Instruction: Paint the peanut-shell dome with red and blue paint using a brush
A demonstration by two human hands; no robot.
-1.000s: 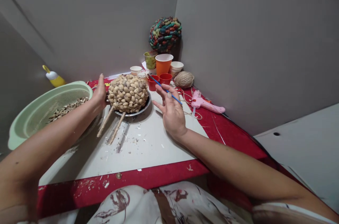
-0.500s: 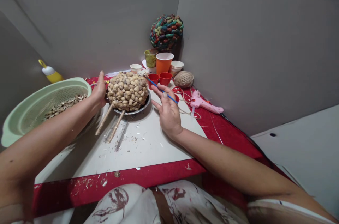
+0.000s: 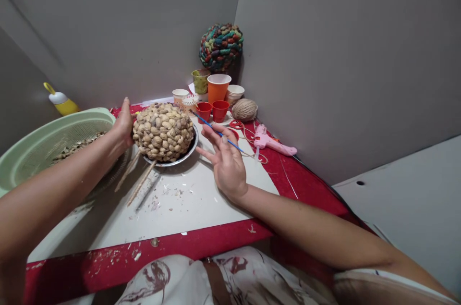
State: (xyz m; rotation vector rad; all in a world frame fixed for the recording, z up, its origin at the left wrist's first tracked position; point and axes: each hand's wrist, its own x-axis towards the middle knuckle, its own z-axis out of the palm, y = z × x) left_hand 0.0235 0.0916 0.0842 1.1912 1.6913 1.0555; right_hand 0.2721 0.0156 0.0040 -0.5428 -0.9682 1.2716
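Note:
A ball covered with nut shells [image 3: 163, 131] rests over a metal plate [image 3: 189, 150], with two twine-wrapped sticks [image 3: 135, 180] pointing down and toward me. My left hand [image 3: 123, 125] grips the ball's left side. My right hand [image 3: 225, 161] hovers just right of the plate and holds a thin blue paintbrush [image 3: 215, 130] between thumb and fingers, the other fingers spread. The brush tip points toward two small red cups [image 3: 212, 109].
A pale green colander [image 3: 43, 144] with shells sits at left. Behind the cups stand an orange cup [image 3: 217, 86], paper cups, a twine ball [image 3: 244, 109] and a multicoloured shell ball [image 3: 221, 47]. A pink glue gun [image 3: 272, 142] lies at right. Grey walls close in.
The shell ball, my left hand and my right hand with the brush sit further left and a little nearer in view; the brush tip has drawn back slightly from the red cups.

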